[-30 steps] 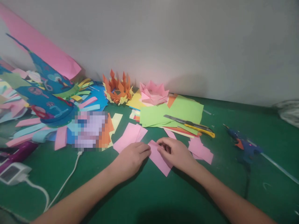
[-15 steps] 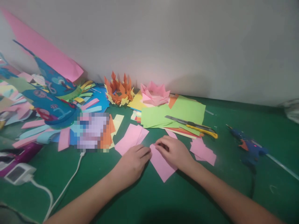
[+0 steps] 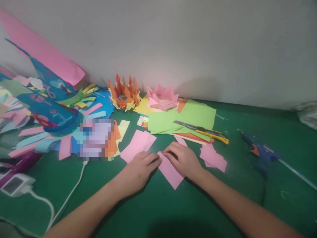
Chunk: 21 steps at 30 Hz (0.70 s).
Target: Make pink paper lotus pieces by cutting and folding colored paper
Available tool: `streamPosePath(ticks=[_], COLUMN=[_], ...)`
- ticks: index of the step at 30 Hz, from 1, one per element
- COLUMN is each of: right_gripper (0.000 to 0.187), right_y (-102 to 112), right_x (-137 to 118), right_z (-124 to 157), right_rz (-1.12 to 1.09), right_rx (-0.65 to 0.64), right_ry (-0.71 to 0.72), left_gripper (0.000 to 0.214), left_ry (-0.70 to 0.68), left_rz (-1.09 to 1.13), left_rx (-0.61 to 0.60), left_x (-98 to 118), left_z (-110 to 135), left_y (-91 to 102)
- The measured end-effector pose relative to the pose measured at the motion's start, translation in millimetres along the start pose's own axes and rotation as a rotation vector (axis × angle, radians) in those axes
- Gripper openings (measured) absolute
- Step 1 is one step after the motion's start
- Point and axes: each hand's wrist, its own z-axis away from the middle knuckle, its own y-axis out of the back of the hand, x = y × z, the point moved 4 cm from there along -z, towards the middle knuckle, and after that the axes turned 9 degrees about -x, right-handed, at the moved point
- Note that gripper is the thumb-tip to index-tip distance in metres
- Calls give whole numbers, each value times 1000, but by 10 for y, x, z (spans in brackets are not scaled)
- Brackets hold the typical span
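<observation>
A pink paper rectangle (image 3: pixel 170 174) lies on the green table (image 3: pixel 158 211) in front of me. My left hand (image 3: pixel 138 167) rests on the table with curled fingers, the fingertips pressing the paper's upper left corner. My right hand (image 3: pixel 183 160) lies on the paper's top edge, fingers bent and pinching that edge. The two hands nearly touch at the corner. More pink paper pieces lie to the left (image 3: pixel 137 143) and to the right (image 3: pixel 213 158) of my hands.
Behind my hands lie green sheets (image 3: pixel 188 115) with a yellow utility knife (image 3: pixel 210 134) on them. A pink paper flower (image 3: pixel 162 98) and an orange one (image 3: pixel 123 94) stand by the wall. A blue glue gun (image 3: pixel 260 150) lies right. Coloured paper crafts (image 3: pixel 49 109) and a white cable (image 3: pixel 71 188) fill the left.
My hands have stayed on the pink paper's top corner, with the fingertips shifting slightly closer together. The view wobbled a little; nothing else moved.
</observation>
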Motion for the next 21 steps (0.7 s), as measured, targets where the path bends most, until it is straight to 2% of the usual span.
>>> streamPosePath(ticks=[9,21], right_gripper=[18,25], right_y=[0,8], right_x=[3,-35], right_z=[5,24], right_rz=[2,152], right_rx=[0,-36], right_ry=[15,313], left_gripper=[37,40], left_ry=[-5,36], left_rz=[-6,-42], left_rx=[-22,-6], left_x=[-15,-27], left_z=[0,-2], left_y=[15,34])
